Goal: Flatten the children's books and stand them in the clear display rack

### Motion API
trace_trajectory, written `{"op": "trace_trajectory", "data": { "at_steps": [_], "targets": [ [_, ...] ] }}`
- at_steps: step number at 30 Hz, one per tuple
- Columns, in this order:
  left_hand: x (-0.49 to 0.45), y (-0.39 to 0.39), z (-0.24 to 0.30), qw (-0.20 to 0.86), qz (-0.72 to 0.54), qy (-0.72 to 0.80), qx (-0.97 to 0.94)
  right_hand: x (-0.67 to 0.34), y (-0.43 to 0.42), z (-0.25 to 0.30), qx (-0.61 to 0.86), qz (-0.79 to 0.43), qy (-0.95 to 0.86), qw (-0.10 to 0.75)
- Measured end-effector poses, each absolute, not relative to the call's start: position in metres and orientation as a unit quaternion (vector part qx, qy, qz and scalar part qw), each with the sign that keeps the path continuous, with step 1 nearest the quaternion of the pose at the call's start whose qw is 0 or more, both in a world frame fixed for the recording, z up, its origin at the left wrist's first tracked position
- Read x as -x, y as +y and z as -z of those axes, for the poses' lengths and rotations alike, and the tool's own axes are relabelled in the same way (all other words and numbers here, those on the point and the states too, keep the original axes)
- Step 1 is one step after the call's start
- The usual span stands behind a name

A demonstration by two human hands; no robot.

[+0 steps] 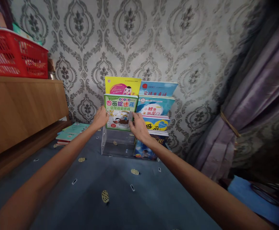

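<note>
A green picture book (pixel 120 110) stands nearly upright in a clear acrylic rack (pixel 116 150), on the left side. My left hand (pixel 101 117) grips its left edge, fingers hidden behind it. My right hand (pixel 140 127) has its fingers curled at the book's right edge. Behind it rises a yellow book (pixel 122 83). On the rack's right side several books stand in tiers: a light blue one (pixel 158 88), a teal one (pixel 156 103), a blue and yellow one (pixel 162 123) and a dark blue one (pixel 146 149) in front.
A stack of thin books (pixel 72 132) lies left of the rack on the dark blue patterned cloth (pixel 120 198). Further left stands a wooden cabinet (pixel 26 108) bearing a red plastic basket (pixel 17 52). Patterned wallpaper is behind, and a tied purple curtain (pixel 228 127) hangs at the right.
</note>
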State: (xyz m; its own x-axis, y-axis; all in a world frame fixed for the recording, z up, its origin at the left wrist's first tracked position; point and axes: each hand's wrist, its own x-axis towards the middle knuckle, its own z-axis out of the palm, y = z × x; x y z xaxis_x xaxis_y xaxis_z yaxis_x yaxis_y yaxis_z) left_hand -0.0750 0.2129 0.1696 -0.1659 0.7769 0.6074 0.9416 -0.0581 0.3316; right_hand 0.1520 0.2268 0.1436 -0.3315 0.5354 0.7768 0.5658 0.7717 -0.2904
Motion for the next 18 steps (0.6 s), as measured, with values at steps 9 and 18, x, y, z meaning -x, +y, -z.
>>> {"op": "trace_trajectory", "data": {
  "at_steps": [9, 18],
  "targets": [
    [0.079, 0.221, -0.168, 0.098, 0.382, -0.655, 0.645, -0.151, 0.221, -0.147, 0.343, -0.003, -0.811, 0.473],
    [0.125, 0.172, -0.075, 0.116, 0.334, -0.673, 0.649, -0.159, 0.141, -0.048, 0.252, -0.151, -0.868, 0.401]
  ]
}}
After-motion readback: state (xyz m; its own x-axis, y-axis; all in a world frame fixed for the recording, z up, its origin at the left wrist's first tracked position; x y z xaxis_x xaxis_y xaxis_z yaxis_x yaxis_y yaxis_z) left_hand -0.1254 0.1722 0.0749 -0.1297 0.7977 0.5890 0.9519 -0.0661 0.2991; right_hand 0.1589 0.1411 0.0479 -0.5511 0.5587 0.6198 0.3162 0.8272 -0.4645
